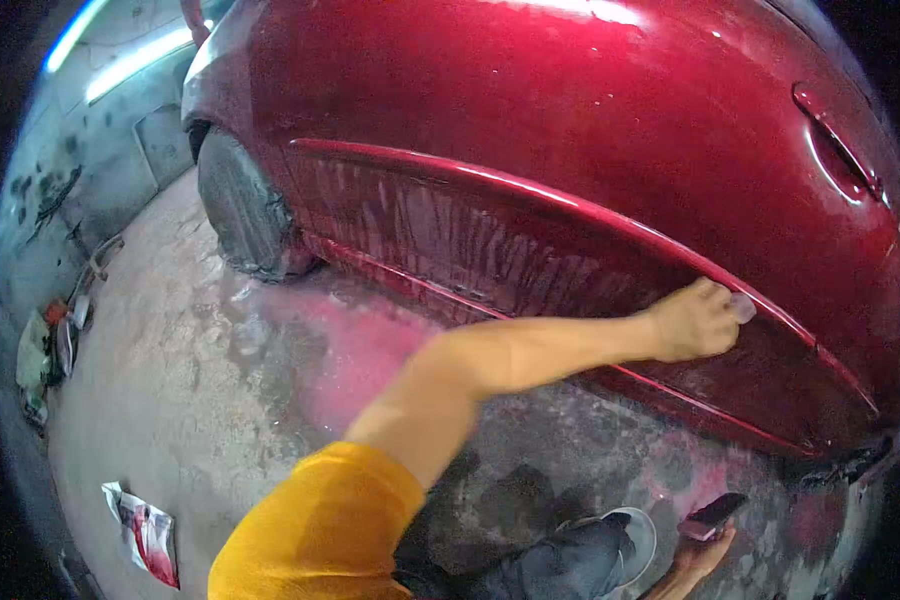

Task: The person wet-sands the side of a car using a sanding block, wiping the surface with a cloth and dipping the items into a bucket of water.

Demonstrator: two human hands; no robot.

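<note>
My left hand (698, 318) reaches across from a yellow sleeve, its fingers closed round a small pale pinkish pad (742, 307). It is at the red car's (530, 110) side, just below a raised shiny trim ridge (560, 198). The lower door panel (450, 232) around it is dull, with whitish streaks. At the bottom right, my right hand (708, 556) grips a flat dark block with a pinkish edge (712, 516); its exact kind is unclear. That hand is low over the floor, apart from the car.
A covered wheel (238, 205) stands at the left. Pink dust marks the concrete floor (170, 400). Crumpled red-stained paper (142, 535) lies at lower left, and bags (38, 350) sit along the wall. A white round rim (642, 535) is beside my dark-trousered leg (560, 565).
</note>
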